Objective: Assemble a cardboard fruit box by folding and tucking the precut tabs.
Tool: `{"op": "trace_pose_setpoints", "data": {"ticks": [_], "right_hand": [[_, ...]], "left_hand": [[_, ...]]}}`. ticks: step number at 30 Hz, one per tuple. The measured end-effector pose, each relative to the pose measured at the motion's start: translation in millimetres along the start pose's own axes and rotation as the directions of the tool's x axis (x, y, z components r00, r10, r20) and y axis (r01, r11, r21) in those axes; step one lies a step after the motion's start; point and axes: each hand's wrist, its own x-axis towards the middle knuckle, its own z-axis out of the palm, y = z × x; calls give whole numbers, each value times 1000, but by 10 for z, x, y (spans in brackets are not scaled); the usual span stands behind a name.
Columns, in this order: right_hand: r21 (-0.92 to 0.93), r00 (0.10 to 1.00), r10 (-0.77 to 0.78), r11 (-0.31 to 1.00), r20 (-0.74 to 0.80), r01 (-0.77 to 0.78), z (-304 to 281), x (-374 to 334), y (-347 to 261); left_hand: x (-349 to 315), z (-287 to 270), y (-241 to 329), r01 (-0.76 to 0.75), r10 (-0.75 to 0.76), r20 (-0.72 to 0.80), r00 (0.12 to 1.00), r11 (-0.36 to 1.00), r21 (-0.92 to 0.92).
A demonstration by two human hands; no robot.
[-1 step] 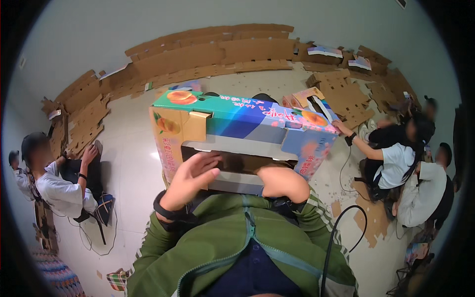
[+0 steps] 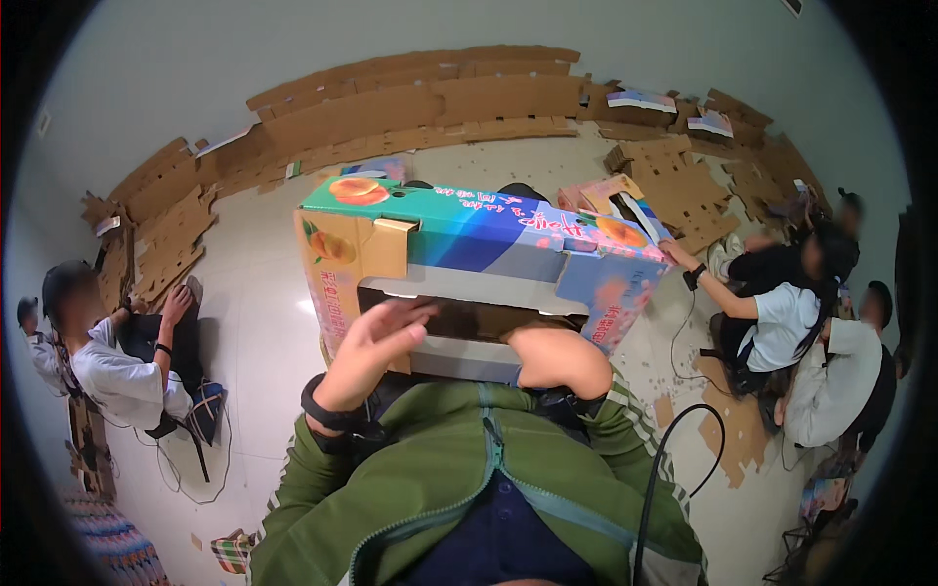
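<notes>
A colourful printed fruit carton stands on its side close in front of my body. Its wide cutout opening faces me, and the inside looks dark. My left hand is at the left part of this opening, fingers stretched and apart, their tips blurred near the upper rim. Through the right part of the opening goes my right hand; only the wrist end shows, and its fingers are hidden inside the carton. Dark bands circle my wrists. A loose grey-white flap edges the opening below my hands.
Another printed carton lies behind the right corner, near a co-worker's hand. People sit on both sides. Flattened cardboard lines the wall. A black cable loops by my right arm, and scraps litter the floor.
My left hand has shifted very slightly, its fingers blurring at the opening. The carton and my right arm look the same.
</notes>
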Motion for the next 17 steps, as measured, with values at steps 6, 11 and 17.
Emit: {"op": "trace_pose_setpoints", "data": {"ticks": [6, 11, 17], "right_hand": [[-11, 999, -37, 999, -5, 36, 40, 50, 58], [12, 1000, -15, 1000, -6, 15, 23, 41, 81], [58, 998, 39, 997, 45, -42, -181, -30, -34]], "left_hand": [[93, 4, -190, -116, 63, -136, 989, 895, -432], [125, -43, -128, 78, -118, -56, 991, 879, -470], [165, 103, -374, -142, -37, -404, 914, 904, -404]]}}
